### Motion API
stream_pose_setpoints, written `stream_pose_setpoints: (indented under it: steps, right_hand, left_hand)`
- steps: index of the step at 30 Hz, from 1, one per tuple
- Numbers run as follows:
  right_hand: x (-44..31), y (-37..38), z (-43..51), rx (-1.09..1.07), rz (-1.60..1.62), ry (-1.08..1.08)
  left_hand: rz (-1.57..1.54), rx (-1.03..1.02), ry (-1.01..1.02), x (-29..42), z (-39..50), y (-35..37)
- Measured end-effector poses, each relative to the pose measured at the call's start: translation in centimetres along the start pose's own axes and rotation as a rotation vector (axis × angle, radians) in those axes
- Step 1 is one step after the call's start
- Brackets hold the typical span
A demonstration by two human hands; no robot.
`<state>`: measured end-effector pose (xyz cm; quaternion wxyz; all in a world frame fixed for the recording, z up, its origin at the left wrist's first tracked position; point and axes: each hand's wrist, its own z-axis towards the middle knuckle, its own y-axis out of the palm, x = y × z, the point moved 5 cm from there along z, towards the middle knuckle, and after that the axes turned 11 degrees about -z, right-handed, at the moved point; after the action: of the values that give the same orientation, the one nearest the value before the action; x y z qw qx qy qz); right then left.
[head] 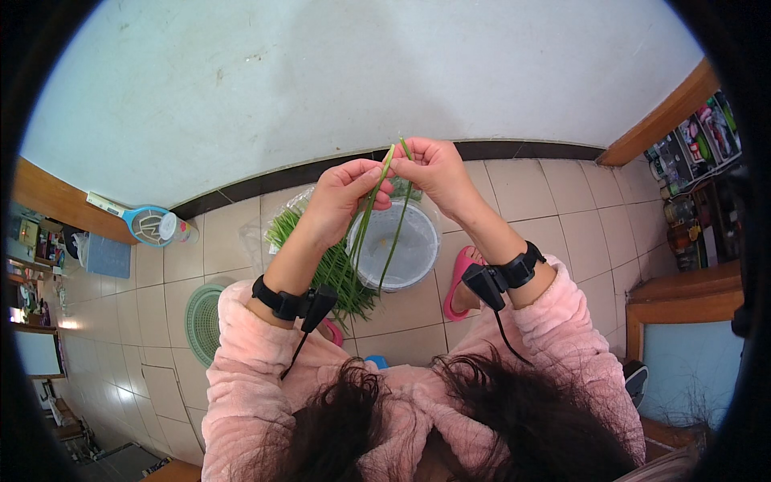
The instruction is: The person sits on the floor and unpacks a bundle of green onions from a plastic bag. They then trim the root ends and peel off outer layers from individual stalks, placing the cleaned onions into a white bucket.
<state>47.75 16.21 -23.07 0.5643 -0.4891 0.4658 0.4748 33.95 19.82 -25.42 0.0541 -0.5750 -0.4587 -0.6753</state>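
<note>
Several long green stalks (362, 224), perhaps garlic chives or scapes, hang from my left hand (349, 196), pinched near their pale upper ends. My right hand (435, 175) pinches one separate stalk (396, 238) near its top. The fingertips of both hands meet or nearly meet. Below them on the floor stands a round translucent plastic bucket (415, 265), with a small yellowish bit at its bottom. Left of the bucket a large heap of the same green stalks (337, 265) lies on a clear plastic bag (256, 238), partly hidden by my left forearm.
A green plastic basket (202, 319) sits on the tiles at my left. Against the wall are a blue electric swatter (144, 226) and a lidded plastic container (177, 228). A pink slipper (456, 289) is right of the bucket. Shelves with jars (680, 223) stand at far right.
</note>
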Motion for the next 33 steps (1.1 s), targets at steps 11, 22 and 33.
stream_pose_setpoints:
  steps: [11, 22, 33]
  right_hand:
    - [-0.18, 0.15, 0.01, -0.093, 0.030, -0.001]
    - [0.16, 0.39, 0.16, -0.107, -0.032, -0.032]
    - [0.45, 0.12, 0.39, -0.008, -0.187, -0.097]
  left_hand:
    - [-0.053, -0.036, -0.048, -0.08, -0.09, 0.01]
    - [-0.062, -0.065, -0.059, -0.29, -0.25, 0.06]
    - [-0.092, -0.069, -0.118, -0.52, -0.39, 0.19]
